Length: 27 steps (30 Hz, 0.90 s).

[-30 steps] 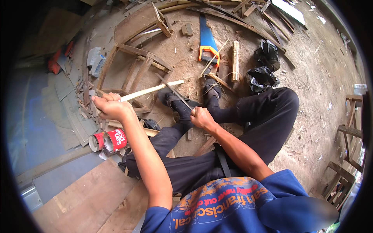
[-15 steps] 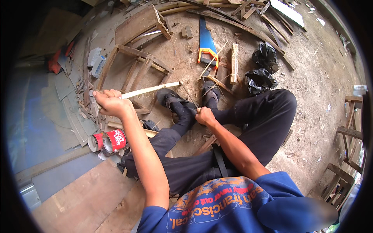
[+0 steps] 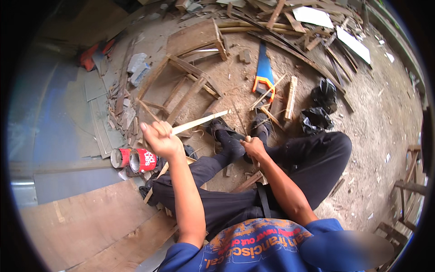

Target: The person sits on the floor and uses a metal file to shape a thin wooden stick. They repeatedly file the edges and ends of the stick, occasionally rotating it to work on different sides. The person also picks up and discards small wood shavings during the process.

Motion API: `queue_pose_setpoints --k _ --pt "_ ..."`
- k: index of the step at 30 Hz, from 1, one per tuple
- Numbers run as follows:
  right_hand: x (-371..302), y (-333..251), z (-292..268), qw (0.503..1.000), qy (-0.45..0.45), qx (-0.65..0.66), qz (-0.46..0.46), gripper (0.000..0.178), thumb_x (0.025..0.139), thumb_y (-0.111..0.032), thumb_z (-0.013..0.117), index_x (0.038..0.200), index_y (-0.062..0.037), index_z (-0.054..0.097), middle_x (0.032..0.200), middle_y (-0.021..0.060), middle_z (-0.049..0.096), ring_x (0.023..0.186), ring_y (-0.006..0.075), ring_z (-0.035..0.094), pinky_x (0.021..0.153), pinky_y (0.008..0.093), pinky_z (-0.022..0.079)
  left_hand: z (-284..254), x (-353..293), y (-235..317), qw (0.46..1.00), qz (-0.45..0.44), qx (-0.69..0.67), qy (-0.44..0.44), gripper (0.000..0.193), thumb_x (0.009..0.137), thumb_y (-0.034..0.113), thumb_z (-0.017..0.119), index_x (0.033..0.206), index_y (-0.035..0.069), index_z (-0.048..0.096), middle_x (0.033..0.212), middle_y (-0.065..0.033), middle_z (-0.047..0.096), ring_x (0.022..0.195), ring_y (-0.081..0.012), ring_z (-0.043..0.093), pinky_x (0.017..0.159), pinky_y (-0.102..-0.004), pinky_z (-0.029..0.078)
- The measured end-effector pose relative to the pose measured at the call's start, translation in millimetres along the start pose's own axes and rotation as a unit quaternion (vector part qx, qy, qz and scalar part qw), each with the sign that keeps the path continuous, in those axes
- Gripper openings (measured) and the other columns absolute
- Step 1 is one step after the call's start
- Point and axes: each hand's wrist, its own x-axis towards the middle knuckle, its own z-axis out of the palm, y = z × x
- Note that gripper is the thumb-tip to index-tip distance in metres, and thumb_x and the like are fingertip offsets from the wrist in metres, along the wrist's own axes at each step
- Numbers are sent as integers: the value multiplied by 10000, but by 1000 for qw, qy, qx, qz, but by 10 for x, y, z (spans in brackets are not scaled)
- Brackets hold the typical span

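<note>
My left hand (image 3: 163,138) is raised on the left, its fingers wrapped round one end of a pale bamboo strip (image 3: 197,123). The strip slants up to the right, over my feet. Closed round the handle of a knife is my right hand (image 3: 254,148), between my shins. The knife's thin dark blade (image 3: 239,114) points up and away, and the strip's far end lies close beside it. Whether the two touch I cannot tell. My fingers hide most of the knife's handle.
Beyond my feet lie a blue handsaw (image 3: 264,68) with an orange handle, a short wood block (image 3: 291,97) and black plastic bags (image 3: 316,119). A broken wooden frame (image 3: 188,93) stands ahead left. Red cans (image 3: 143,160) sit beside my left knee. Scrap timber (image 3: 312,43) covers the far floor.
The whole view has shifted, so the scene sits lower and further right. Both hands keep their grips, and the strip's end has moved only slightly relative to the blade.
</note>
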Motion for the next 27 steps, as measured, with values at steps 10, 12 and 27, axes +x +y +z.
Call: queue_pose_setpoints --k 10,12,27 --pt "-817 -687 12 807 -183 562 -18 636 933 -623 546 1069 -2 565 939 133 686 469 59 371 459 237 367 178 -1267 181 972 99 -25 -213 512 967 287 618 585 91 339 524 -16 386 431 -143 364 403 -324 290" --pt "-806 -607 -54 831 -140 538 -15 358 932 -384 645 1034 -45 594 904 113 687 466 52 378 449 207 355 48 -1475 95 958 103 -27 -268 508 924 290 669 572 101 354 508 -8 380 413 -164 380 418 -323 310" --pt "-907 -760 -1016 817 -121 559 -78 179 942 -158 576 1017 4 595 750 9 630 500 54 508 459 194 431 -1332 209 -1337 732 147 625 -227 696 896 459 663 1387 23 433 1434 -202 427 1345 -379 402 1130 -537 301"
